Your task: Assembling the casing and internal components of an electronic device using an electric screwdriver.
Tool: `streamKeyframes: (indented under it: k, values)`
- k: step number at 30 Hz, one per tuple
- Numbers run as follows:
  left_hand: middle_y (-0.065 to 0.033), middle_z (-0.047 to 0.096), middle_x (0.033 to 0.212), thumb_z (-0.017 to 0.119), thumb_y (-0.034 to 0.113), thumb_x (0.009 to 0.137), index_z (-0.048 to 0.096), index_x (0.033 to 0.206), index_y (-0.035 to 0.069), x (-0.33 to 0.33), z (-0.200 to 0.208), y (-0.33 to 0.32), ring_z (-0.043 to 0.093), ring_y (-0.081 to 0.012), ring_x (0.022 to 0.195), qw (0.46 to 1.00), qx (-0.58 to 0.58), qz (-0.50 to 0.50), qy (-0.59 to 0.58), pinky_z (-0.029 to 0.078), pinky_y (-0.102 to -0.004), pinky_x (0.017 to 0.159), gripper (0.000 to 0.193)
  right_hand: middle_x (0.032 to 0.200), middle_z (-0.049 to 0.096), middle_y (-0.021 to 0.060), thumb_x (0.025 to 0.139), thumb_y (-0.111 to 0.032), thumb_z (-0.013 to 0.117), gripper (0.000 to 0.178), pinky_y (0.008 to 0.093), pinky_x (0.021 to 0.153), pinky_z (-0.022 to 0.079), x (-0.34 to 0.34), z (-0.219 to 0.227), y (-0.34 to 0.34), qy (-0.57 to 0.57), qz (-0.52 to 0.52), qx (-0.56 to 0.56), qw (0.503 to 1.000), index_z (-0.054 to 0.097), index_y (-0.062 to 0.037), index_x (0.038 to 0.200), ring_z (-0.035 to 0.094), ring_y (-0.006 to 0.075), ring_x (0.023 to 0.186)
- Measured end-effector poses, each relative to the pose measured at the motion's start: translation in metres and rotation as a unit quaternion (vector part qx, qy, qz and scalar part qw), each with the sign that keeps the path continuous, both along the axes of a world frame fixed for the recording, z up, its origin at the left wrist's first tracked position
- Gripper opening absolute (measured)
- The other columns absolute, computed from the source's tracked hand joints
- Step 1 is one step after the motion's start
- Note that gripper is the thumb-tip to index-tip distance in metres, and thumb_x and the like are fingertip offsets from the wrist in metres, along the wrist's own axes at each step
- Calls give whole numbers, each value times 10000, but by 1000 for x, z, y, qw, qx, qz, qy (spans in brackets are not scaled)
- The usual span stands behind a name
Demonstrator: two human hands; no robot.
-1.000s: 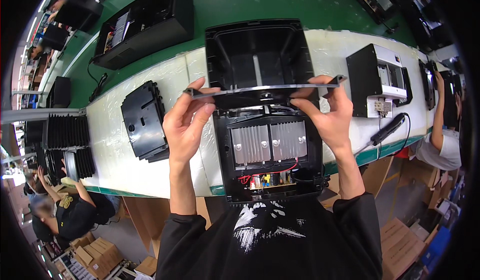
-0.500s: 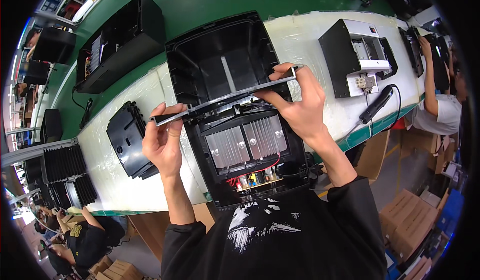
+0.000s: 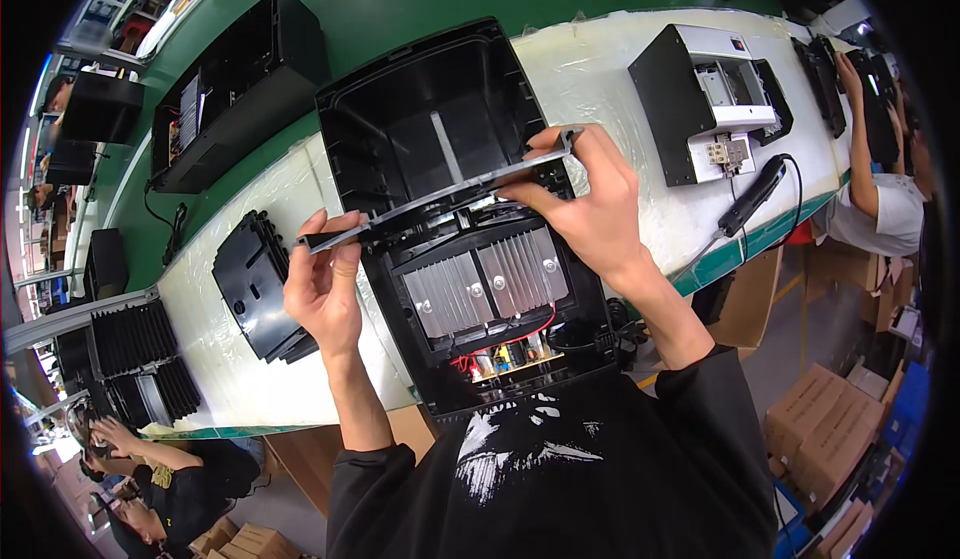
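Both my hands hold a thin black panel (image 3: 452, 200) nearly edge-on above an opened black device housing (image 3: 392, 304). My left hand (image 3: 328, 294) pinches its left end between thumb and fingers. At the right end, my right hand (image 3: 603, 221) grips it with the thumb below and fingers over the top edge. Beneath the panel lie ribbed silver heat sinks (image 3: 480, 284) with screws. A circuit board (image 3: 515, 359) with red wires sits at the near end. The deep black shell (image 3: 405, 144) stands beyond the panel. The panel's underside is mostly hidden.
To the left lies a stack of black plastic covers (image 3: 258, 284). On the right are a black-and-white device (image 3: 690, 109) and a corded black hand tool (image 3: 755, 197). Another open black case (image 3: 240, 94) stands at the back left. Co-workers sit at both sides.
The view has shifted slightly, and the panel with both hands sits a little further left in it. My grip on both ends stays the same.
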State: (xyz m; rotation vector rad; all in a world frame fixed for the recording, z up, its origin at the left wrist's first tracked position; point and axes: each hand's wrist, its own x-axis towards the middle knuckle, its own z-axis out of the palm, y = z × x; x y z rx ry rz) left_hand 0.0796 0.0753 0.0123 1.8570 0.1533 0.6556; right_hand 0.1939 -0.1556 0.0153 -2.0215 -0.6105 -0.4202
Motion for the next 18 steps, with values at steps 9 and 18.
streamKeyframes:
  k: [9,18]
  values:
    - [-193,471,1291,703,-3,664,511,1216,0,5,24,5,463,-306,1194,988,133,-13,-76,334,-397,1023,585,1265,464,189,557,-128,847,873,366,908,429,1,6,2,-83,93,58,990,403,-38,1304,478,317,1155]
    - [-59,664,882,624,-75,635,660,950,45,39,36,-34,641,-231,797,931,350,-104,-17,492,-312,684,338,760,613,45,530,-4,754,254,347,739,459,3,9,7,-108,65,-74,989,675,-55,766,573,252,932]
